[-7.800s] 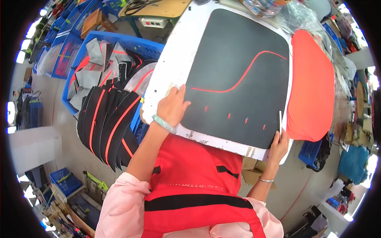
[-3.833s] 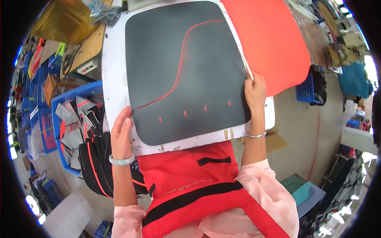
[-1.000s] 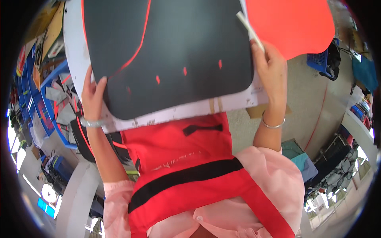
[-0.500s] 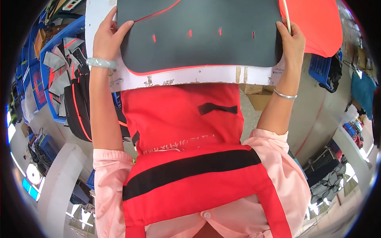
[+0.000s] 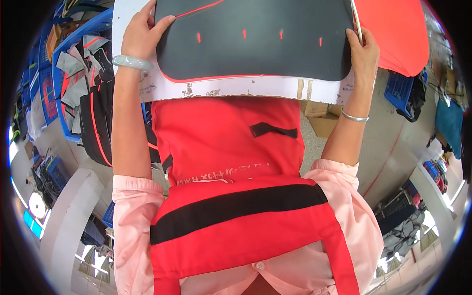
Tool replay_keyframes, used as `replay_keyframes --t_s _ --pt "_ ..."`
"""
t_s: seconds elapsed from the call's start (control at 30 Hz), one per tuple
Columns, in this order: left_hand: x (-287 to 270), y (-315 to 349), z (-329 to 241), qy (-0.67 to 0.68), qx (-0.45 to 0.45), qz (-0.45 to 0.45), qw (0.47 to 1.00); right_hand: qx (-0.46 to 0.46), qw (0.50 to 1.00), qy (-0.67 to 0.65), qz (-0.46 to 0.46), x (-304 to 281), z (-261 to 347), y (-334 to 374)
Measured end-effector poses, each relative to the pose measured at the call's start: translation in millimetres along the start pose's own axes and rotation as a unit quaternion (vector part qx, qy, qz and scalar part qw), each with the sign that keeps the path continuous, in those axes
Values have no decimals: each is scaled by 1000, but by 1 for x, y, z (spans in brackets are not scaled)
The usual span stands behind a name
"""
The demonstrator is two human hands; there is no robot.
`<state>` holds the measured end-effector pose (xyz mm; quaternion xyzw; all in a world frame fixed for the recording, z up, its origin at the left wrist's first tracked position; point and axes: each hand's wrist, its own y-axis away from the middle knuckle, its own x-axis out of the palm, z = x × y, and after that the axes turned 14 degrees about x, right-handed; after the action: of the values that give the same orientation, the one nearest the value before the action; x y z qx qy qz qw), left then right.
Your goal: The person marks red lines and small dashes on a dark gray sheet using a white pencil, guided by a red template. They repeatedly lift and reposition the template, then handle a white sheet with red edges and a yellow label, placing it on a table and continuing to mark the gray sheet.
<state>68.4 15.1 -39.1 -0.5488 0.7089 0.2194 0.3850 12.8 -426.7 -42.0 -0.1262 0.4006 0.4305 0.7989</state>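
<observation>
A dark grey sheet panel (image 5: 260,59) with rounded corners lies on a white board (image 5: 226,91). It has a row of several short red slits, a red line near its upper left, and a red rim along its near edge. My left hand (image 5: 142,34) grips the panel's left side, thumb over the edge and fingers stretched along it. At the right side my right hand (image 5: 363,49) pinches the edge between thumb and fingers, beside a thin white strip (image 5: 357,22). Some right fingertips are hidden. The panel's far part runs out of view.
Bright red sheets (image 5: 393,39) lie beyond my right hand. A blue crate (image 5: 59,103) of grey and black pieces stands at left, with a black bag (image 5: 98,125) near it. Another blue basket (image 5: 397,91) and a cardboard box (image 5: 322,123) are below the board at right.
The whole view has shifted a little, with the board and panel sitting slightly higher and further right. Both hands keep their places at the panel's sides.
</observation>
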Motion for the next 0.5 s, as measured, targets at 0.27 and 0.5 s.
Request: replay_keyframes --t_s 0.27,0.5 --pt "-11 -3 -49 -117 -28 35 992 -27 1000 17 -3 4 -2 2" --pt "-9 3 -40 -114 -51 18 992 -47 999 5 -7 8 -3 6"
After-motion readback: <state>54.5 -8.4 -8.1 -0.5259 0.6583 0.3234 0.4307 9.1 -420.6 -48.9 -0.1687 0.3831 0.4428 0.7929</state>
